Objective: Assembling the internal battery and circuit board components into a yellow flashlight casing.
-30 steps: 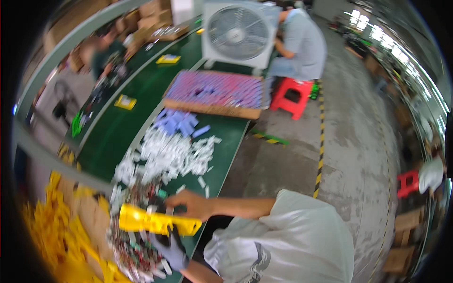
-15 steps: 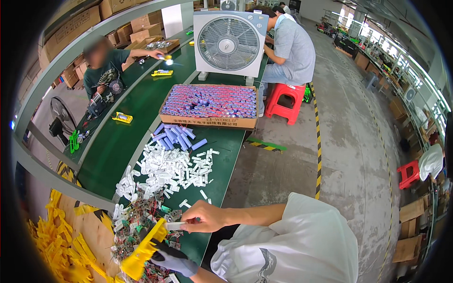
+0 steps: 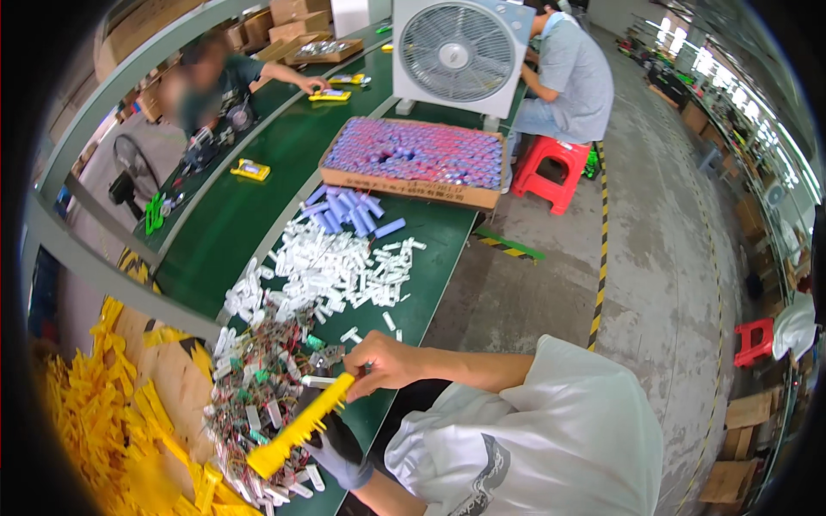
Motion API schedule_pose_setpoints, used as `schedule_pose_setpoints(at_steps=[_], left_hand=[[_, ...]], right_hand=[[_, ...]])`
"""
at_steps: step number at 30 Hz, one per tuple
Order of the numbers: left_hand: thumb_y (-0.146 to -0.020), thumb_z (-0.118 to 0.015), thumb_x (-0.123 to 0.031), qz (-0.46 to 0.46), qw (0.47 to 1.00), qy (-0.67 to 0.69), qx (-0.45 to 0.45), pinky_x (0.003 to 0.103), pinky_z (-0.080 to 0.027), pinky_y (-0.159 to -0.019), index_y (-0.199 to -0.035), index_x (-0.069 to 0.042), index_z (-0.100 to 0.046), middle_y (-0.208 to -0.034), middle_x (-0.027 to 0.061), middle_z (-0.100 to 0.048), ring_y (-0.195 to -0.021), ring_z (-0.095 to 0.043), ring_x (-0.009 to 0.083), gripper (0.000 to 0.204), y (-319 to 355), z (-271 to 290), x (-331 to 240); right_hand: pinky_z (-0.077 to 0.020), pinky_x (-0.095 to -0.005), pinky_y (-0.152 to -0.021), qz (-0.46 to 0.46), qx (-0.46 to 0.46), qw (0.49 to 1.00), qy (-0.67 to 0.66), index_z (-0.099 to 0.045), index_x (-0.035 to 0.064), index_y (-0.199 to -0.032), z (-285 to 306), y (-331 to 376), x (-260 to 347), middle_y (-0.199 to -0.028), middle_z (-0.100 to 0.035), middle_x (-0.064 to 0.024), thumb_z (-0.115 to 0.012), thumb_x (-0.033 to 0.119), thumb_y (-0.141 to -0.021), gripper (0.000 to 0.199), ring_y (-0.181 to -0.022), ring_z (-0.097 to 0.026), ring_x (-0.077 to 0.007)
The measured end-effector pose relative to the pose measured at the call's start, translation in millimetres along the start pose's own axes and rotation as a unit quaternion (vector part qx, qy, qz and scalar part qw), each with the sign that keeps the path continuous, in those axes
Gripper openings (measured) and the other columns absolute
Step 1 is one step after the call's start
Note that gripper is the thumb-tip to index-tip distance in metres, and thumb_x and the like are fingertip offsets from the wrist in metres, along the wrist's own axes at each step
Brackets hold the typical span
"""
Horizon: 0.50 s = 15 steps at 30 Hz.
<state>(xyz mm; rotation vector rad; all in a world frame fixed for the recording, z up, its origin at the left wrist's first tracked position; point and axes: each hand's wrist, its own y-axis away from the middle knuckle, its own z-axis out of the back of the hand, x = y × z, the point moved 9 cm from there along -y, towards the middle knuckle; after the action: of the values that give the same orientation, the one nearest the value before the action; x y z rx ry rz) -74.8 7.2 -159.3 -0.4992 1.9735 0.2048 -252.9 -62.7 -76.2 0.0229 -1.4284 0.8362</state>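
Both my hands on a yellow casing over the parts heap.

The yellow casing slants between my hands, its lower end toward me and its upper end up by my right hand. My left hand, gloved, is closed around the casing's underside near its middle, fingers wrapped beneath it. My right hand is bare and curled almost closed at the casing's top end, fingertips pinched on a small white piece that touches the casing there; whether the fingers also grip the casing itself I cannot tell. All this hangs just above the wire heap on the green belt, with the white pieces beyond and the yellow casings pile to my left.
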Motion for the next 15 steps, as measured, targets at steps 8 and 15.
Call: schedule_pose_setpoints(at_steps=[8,15], left_hand=[[-0.09,-0.06,-0.006,-0.154,0.956,-0.111,-0.223,0.032,-0.043,-0.095,-0.125,0.009,-0.048,-0.119,0.0145,-0.057,-0.103,-0.056,0.0183,0.041,-23,5,-76],[-0.089,-0.059,-0.004,-0.163,0.945,-0.167,-0.229,0.032,-0.044,-0.094,-0.125,0.009,-0.048,-0.119,0.0141,-0.058,-0.102,-0.057,0.0197,0.04,-30,-1,-91]], right_hand=[[-0.045,-0.0276,-0.061,-0.186,0.048,0.974,-0.118,-0.062,0.0018,-0.084,-12,17,-4,-0.067,-0.062,-0.0029,-0.068,0.017,-0.084,0.017,-0.064,-0.059,-0.0109],[-0.049,-0.0298,-0.074,-0.145,-0.004,0.906,-0.398,-0.063,-0.0066,-0.096,-5,23,-4,-0.092,-0.063,-0.011,-0.073,0.01,-0.078,0.027,-0.086,-0.062,-0.0169]])
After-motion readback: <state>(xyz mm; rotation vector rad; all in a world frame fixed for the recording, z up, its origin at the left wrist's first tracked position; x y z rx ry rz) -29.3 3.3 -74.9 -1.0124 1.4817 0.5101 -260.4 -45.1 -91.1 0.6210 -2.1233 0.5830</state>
